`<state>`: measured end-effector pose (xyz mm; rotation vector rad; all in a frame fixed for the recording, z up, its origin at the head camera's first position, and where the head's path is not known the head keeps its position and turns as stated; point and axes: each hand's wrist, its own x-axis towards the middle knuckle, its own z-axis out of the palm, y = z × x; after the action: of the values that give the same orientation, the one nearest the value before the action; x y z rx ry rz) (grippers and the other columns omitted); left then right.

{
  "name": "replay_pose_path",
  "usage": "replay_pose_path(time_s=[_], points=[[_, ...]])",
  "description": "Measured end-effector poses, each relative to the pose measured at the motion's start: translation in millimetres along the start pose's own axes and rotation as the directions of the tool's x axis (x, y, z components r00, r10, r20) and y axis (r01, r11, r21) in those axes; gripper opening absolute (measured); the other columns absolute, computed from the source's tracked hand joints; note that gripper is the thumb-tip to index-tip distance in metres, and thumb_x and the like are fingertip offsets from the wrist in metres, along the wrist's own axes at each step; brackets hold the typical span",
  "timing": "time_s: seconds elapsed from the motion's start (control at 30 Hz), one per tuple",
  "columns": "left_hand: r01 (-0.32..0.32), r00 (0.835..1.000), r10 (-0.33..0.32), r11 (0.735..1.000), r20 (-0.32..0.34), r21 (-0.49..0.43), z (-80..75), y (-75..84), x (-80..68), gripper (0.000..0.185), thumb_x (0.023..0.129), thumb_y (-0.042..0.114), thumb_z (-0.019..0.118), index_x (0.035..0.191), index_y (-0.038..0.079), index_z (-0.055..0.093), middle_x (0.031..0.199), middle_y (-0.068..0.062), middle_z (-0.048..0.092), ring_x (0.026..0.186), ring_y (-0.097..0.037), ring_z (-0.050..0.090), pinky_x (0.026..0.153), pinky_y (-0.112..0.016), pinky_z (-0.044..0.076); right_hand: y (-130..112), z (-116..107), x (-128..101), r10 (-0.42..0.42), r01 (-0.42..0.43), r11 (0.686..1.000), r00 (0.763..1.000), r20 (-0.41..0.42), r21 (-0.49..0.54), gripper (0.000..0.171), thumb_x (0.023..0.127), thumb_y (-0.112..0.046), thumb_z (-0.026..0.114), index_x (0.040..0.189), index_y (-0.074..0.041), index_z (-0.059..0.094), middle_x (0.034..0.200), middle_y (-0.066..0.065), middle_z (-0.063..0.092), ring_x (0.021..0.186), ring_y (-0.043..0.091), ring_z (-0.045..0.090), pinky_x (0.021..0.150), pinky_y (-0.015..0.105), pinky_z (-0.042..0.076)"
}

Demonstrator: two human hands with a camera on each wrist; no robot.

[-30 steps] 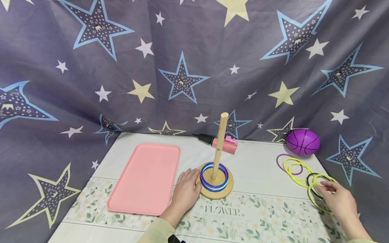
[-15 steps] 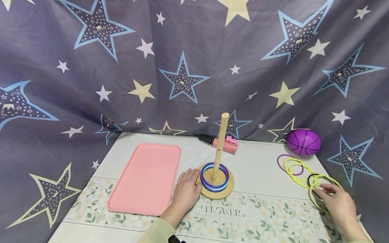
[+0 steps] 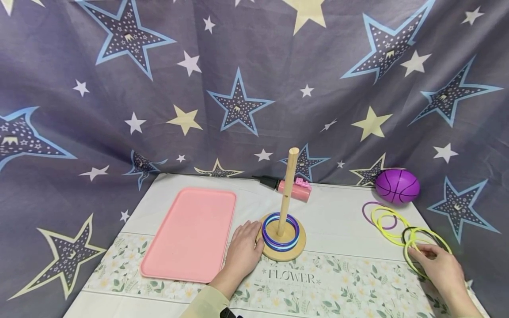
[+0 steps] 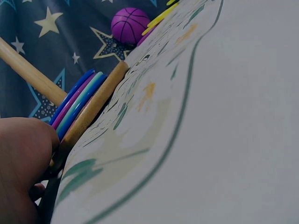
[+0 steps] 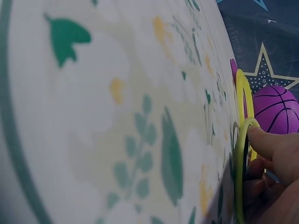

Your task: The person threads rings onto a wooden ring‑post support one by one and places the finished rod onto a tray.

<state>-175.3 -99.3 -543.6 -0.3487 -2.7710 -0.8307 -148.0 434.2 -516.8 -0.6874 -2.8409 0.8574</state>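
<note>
In the head view a round wooden base [image 3: 295, 253] carries an upright wooden pole [image 3: 288, 194]. Several blue, purple and light-blue rings [image 4: 80, 101] are stacked around the pole on the base. My left hand [image 3: 243, 248] rests at the base's left side, fingers extended along its edge and thumb touching it. Far to the right, my right hand [image 3: 443, 267] pinches a yellow ring [image 5: 239, 163] between thumb and fingers, close over the table. Other yellow rings [image 3: 373, 217], a purple ring [image 3: 362, 213] and a black ring overlap beside and behind it.
A pink tray [image 3: 191, 234] lies left of my left hand. Behind the pole is a pink and black pump-like tube [image 3: 299, 191] with a small pink block. A purple ball [image 3: 397, 186] sits at the back right. A starry curtain [image 3: 191, 145] surrounds the table's back and sides.
My right hand has moved slightly down and left, thumb lower on the yellow ring. The yellow rings beside it have shifted a little. The left hand has stayed at the base.
</note>
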Motion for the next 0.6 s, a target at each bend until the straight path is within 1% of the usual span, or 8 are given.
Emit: replay_pose_path(time_s=[0.13, 0.33, 0.47, 0.6], points=[[-0.003, 1.000, 0.003, 1.000, -0.002, 0.004, 0.8, -0.6, -0.2, 0.052, 0.108, 0.020, 0.067, 0.155, -0.001, 0.060, 0.159, -0.020, 0.059, 0.155, -0.041, 0.046, 0.133, -0.059, 0.027, 0.3, -0.4, -0.1, -0.014, 0.014, 1.000, 1.000, 0.016, -0.004, 0.061, 0.103, -0.044, 0.078, 0.132, 0.009, 0.070, 0.104, 0.020, 0.076, 0.102, 0.046, 0.068, 0.084, 0.062, 0.051], [-0.013, 1.000, 0.013, 1.000, -0.011, 0.000, 1.1, -0.6, -0.6, 0.052, 0.107, 0.018, 0.067, 0.154, -0.003, 0.060, 0.158, -0.021, 0.060, 0.155, -0.043, 0.047, 0.132, -0.060, 0.028, -1.9, 1.0, -2.2, -0.028, 0.028, 1.000, 1.000, -0.001, 0.003, 0.046, 0.102, -0.036, 0.079, 0.122, 0.005, 0.076, 0.097, 0.014, 0.079, 0.100, 0.045, 0.069, 0.086, 0.063, 0.050], [-0.010, 1.000, 0.010, 1.000, -0.010, -0.004, 1.7, -1.2, 0.0, 0.051, 0.108, 0.018, 0.067, 0.154, -0.003, 0.060, 0.158, -0.021, 0.060, 0.155, -0.043, 0.046, 0.132, -0.060, 0.027, -4.4, 2.4, -2.6, -0.017, 0.017, 1.000, 1.000, -0.009, 0.007, 0.042, 0.102, -0.033, 0.079, 0.119, 0.005, 0.077, 0.096, 0.015, 0.079, 0.100, 0.046, 0.069, 0.087, 0.064, 0.050], [0.002, 1.000, -0.002, 1.000, 0.001, 0.003, 1.7, -1.1, 0.6, 0.052, 0.108, 0.020, 0.066, 0.156, -0.001, 0.060, 0.159, -0.020, 0.059, 0.156, -0.042, 0.045, 0.133, -0.059, 0.026, -6.3, 3.5, -1.8, -0.007, 0.008, 1.000, 1.000, -0.022, 0.011, 0.042, 0.102, -0.032, 0.079, 0.121, 0.005, 0.077, 0.100, 0.019, 0.079, 0.103, 0.048, 0.068, 0.088, 0.066, 0.049]])
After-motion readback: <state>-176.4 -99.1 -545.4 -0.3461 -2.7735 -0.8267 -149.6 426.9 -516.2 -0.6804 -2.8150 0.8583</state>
